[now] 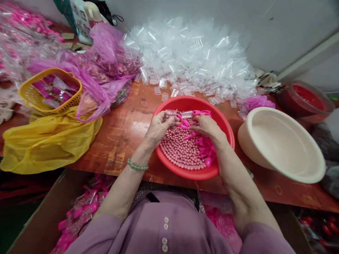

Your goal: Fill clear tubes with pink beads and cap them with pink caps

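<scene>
Beads [182,150] fill the basin [185,173], my left hand [160,126] gripping a tube [171,112] at eleven o'clock, right hand [208,126] half-curled at one, hold unclear.

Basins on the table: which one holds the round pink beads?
The red basin, beneath the left hand and right hand, holds the beads; the cream basin stands to its right, apart from both hands.
</scene>
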Tool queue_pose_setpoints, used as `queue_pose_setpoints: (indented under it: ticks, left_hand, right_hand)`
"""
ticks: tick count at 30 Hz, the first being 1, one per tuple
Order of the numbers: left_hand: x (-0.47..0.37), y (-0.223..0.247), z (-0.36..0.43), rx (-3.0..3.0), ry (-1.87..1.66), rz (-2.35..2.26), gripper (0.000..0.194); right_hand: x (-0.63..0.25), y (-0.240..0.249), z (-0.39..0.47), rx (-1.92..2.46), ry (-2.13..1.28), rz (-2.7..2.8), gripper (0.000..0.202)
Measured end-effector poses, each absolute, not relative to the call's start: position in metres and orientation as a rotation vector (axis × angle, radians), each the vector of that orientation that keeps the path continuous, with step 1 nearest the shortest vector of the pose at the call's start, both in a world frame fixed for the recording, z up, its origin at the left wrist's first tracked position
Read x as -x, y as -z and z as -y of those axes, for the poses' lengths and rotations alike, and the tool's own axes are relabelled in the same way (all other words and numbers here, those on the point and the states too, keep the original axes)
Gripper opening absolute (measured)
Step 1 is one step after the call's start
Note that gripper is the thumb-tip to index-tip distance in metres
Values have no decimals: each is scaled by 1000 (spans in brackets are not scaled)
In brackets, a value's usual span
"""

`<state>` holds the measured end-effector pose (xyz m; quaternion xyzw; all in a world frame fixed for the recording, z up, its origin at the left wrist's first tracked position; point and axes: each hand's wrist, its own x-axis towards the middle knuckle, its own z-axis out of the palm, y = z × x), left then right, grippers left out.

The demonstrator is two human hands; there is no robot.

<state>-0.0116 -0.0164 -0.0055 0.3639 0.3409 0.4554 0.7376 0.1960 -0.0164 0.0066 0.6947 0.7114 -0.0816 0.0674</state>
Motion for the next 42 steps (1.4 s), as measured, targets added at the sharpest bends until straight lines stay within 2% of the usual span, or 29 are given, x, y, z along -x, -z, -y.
queue_pose_setpoints:
  ticks: [4,8,10,14,17,24,29,34,36,38,42]
  left_hand:
    - [12,6,17,-790,-997,-731,8]
    - [12,6,16,-781,-999,-732,10]
    - [12,6,16,-783,-1005,-741,10]
    - [12,7,16,-810,-1008,-733,10]
    - [12,8,16,-818,-1014,-725,11]
    - [10,7,15,-824,-1027,-769,21]
    - [5,5,16,-856,-1163,-899,23]
    - [4,4,18,-929,-1183,-925,19]
    - [5,5,19,-921,-1143,-883,21]
    - [7,5,19,-893,-1127,-830,26]
    - [9,4,18,-890,-1089,-752,36]
  right_hand:
    - [-193,-4,21,-1995,301,-2143,25]
    - [-178,-1,26,-2064,-69,-2107,33]
    - [-169,1,27,-1996,-122,-2185,34]
    - [-155,14,22,-1836,47,-2320,33]
    - [-155,27,15,-1944,208,-2317,34]
    - [-172,21,10,-2080,331,-2414,16]
    - [-173,9,23,-2081,786,-2865,12]
    - [-173,4,39,-2040,723,-3086,17]
    - [-175,3,43,-2105,794,-3092,21]
    - [-174,2,45,-2195,999,-3064,26]
    - [-166,0,44,-2430,1654,-2947,36]
